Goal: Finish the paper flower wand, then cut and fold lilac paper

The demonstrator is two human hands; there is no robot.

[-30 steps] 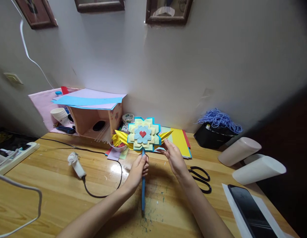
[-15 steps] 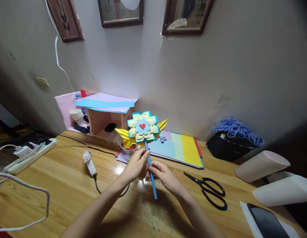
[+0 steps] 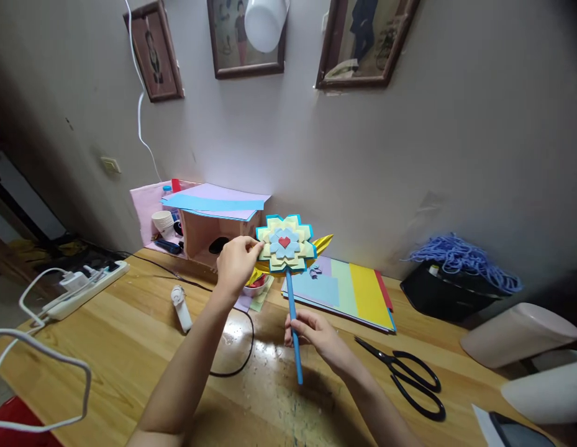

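A paper flower point(image 3: 286, 251) of layered yellow and blue petals with a red heart at its centre stands upright on a blue stick point(image 3: 294, 329) above the wooden table point(image 3: 111, 347). Yellow folded leaves stick out behind it. My right hand point(image 3: 312, 333) is closed round the stick near its lower half. My left hand point(image 3: 236, 263) pinches the flower's left edge with fingers and thumb.
Black scissors point(image 3: 406, 376) lie right of my right hand. Coloured paper sheets point(image 3: 348, 288) lie by the wall behind the flower. A glue gun point(image 3: 181, 308) with a black cord, a power strip point(image 3: 86, 287), a wooden box point(image 3: 208, 230) and blue yarn point(image 3: 465, 261) are around.
My left hand left the stick and rose to the flower's left edge. My right hand took the stick lower down. The view swung up and left.
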